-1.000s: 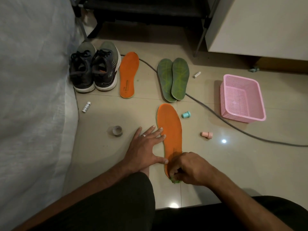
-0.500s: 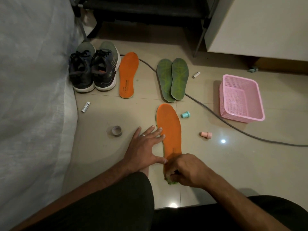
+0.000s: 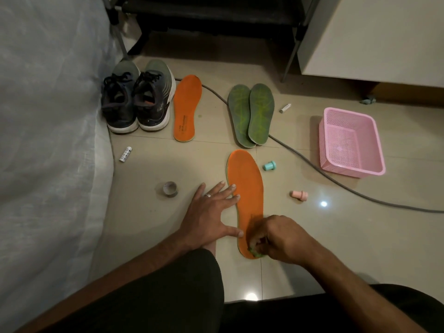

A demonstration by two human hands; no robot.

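A: Where, the near orange insole (image 3: 245, 188)?
B: Flat on the floor tile (image 3: 312, 248), heel end nearest, toe just short of the 2 green insoles (image 3: 249, 114).
A: And the left hand (image 3: 209, 212)?
B: Spread open with straight fingers, pressing fingertips and thumb on the insole's left edge.
A: The right hand (image 3: 276, 239)?
B: Curled over the heel end, pinching a small green piece (image 3: 255, 254) against it; too hidden to name.

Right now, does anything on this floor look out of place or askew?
Mildly. The two dark green foam insoles overlap and lie across the grey cable. A teal plastic cap, a pink plastic cap and a white tube lie scattered outside the pink mesh basket. Nothing looks spilled or broken.
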